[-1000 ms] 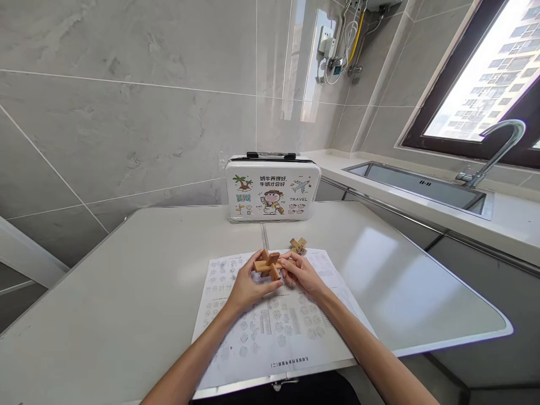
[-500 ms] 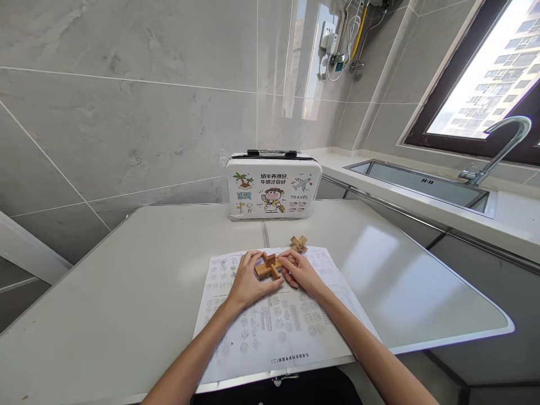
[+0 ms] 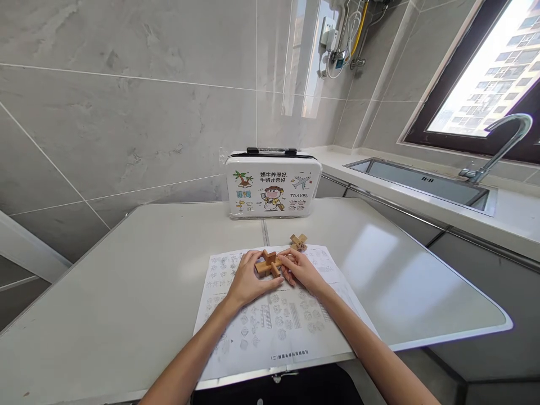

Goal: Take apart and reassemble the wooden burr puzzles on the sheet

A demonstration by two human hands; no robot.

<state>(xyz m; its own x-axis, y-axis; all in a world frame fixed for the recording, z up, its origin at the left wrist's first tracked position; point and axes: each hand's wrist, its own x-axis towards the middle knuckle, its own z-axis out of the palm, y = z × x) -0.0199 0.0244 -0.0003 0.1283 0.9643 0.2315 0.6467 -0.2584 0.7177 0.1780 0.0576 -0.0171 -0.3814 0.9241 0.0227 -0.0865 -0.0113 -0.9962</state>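
Note:
A wooden interlocking puzzle (image 3: pixel 266 266) of crossed brown bars is held between both hands, just over a printed sheet. My left hand (image 3: pixel 247 281) curves round its left side, thumb along the near edge and fingers at the far edge. At its right end, my right hand (image 3: pixel 301 271) pinches a bar with thumb and fingertips. The bent fingers hide part of that end. Beneath lies the large paper sheet (image 3: pixel 291 340), covered in small diagrams of puzzle shapes. A second wooden puzzle (image 3: pixel 298 242), star-shaped, rests at the sheet's far edge beyond my right hand.
A white case (image 3: pixel 272 188) with cartoon prints and a black handle stands at the back of the white folding table (image 3: pixel 126 298). To the right, a counter holds a sink (image 3: pixel 422 180) and a curved faucet (image 3: pixel 502 149). Grey tiled wall rises behind.
Both hands keep nearly the same hold on the puzzle. The puzzle looks very slightly shifted in the fingers, and the whole view has moved a little.

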